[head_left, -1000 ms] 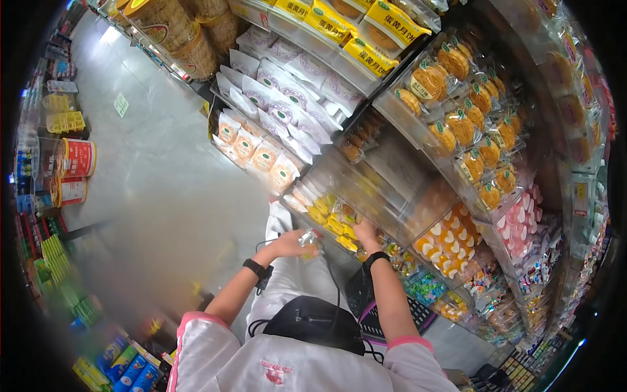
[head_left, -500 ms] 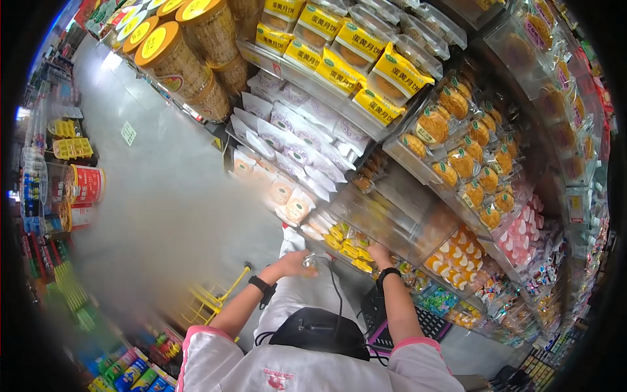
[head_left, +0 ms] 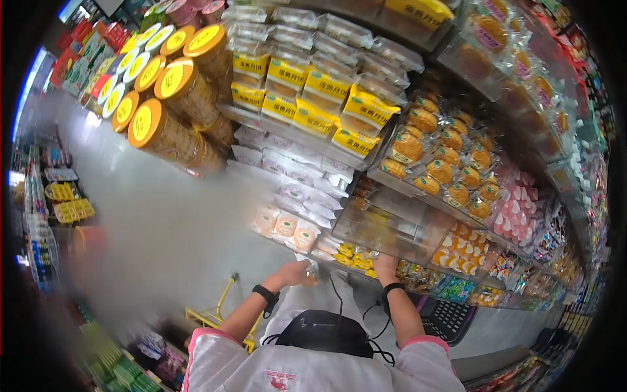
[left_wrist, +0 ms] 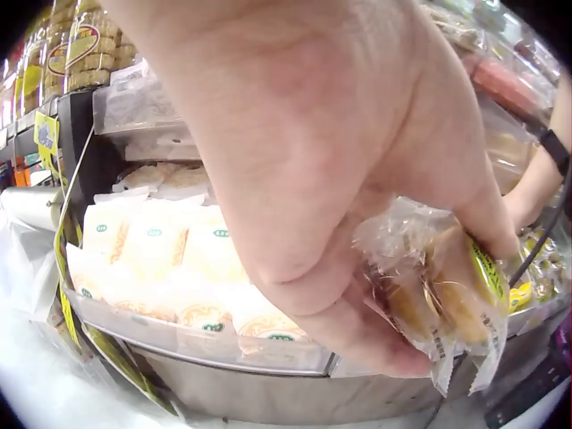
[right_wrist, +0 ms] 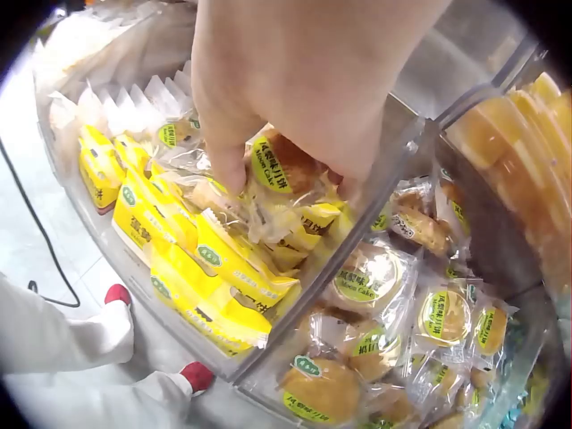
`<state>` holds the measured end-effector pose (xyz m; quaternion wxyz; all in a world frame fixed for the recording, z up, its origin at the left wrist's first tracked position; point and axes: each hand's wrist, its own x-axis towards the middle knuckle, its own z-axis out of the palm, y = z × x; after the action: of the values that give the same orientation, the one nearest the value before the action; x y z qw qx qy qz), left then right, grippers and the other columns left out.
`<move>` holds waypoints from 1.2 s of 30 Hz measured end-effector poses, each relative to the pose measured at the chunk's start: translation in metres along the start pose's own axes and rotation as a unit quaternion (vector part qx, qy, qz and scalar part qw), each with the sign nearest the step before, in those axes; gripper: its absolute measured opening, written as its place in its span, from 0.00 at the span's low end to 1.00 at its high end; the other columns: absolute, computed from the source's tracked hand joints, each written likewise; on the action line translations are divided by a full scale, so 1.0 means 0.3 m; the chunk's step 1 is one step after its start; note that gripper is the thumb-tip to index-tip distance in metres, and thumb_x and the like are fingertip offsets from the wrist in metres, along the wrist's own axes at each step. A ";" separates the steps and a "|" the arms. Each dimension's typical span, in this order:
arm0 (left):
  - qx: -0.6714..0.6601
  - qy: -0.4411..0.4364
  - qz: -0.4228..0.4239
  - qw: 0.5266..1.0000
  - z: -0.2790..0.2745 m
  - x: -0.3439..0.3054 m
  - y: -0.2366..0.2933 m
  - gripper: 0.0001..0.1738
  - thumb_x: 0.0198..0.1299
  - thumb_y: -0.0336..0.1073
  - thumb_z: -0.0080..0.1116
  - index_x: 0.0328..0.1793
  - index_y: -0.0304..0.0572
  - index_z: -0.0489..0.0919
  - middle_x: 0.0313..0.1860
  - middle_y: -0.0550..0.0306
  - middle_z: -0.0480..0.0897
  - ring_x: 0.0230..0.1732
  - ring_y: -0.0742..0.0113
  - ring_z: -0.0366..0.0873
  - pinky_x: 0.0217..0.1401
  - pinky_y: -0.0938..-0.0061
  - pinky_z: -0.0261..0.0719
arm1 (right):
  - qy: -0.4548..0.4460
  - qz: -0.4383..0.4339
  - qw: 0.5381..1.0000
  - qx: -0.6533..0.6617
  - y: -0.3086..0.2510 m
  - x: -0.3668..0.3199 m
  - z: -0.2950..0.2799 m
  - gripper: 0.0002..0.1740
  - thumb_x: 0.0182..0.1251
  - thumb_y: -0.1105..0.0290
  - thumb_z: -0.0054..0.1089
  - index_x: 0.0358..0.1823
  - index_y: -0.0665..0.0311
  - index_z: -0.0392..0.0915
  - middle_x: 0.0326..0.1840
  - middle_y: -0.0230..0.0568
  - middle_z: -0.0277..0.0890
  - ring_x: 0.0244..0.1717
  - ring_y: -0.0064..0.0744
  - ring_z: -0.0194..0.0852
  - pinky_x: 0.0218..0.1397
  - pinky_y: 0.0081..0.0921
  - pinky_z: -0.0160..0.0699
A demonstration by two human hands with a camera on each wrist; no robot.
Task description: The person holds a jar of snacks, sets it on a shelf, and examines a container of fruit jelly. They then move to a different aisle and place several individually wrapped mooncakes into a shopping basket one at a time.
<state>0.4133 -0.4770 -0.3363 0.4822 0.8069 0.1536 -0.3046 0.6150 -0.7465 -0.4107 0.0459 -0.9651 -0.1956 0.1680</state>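
Nearest us, our left hand has its fingers curled round some clear-wrapped cakes, held clear of the shelf. Farther out, our right hand pinches a labelled mooncake narrowly between thumb and fingers, over the bin where yellow packets lie. We judge each cake light, with a slick, crinkly wrapper and a crust that hard squeezing could crack; we'd grip the opposite edges gently, or the flat wrapper end.
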 end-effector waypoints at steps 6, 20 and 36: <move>0.041 -0.021 0.008 0.999 -0.156 -0.022 0.064 0.39 0.41 0.59 0.68 0.51 0.35 0.72 0.43 0.37 0.80 0.46 0.44 0.78 0.48 0.61 0.74 | -0.002 0.037 0.996 0.082 -0.120 -0.174 -0.211 0.37 0.46 0.61 0.67 0.55 0.73 0.63 0.51 0.65 0.70 0.55 0.57 0.68 0.56 0.44 0.69; 0.054 0.023 -0.037 0.998 -0.340 -0.147 -0.016 0.45 0.35 0.62 0.71 0.53 0.33 0.74 0.48 0.40 0.80 0.51 0.50 0.77 0.52 0.65 0.73 | -0.107 0.092 0.674 0.725 -0.314 -0.214 -0.718 0.16 0.61 0.65 0.63 0.43 0.59 0.66 0.33 0.29 0.70 0.26 0.18 0.67 0.23 0.16 0.64; -0.262 0.294 -0.140 0.908 -0.220 -0.533 -0.065 0.36 0.40 0.55 0.72 0.47 0.32 0.77 0.36 0.52 0.82 0.35 0.68 0.79 0.38 0.76 0.78 | -0.139 -0.046 0.881 0.451 -0.384 0.208 -0.539 0.32 0.53 0.71 0.66 0.57 0.68 0.58 0.43 0.43 0.72 0.43 0.37 0.71 0.43 0.31 0.71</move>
<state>0.3028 -0.4026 -0.2241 0.5618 0.6744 0.4745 -0.0666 0.6826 -0.6199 -0.2601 0.4559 -0.7968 -0.1474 0.3682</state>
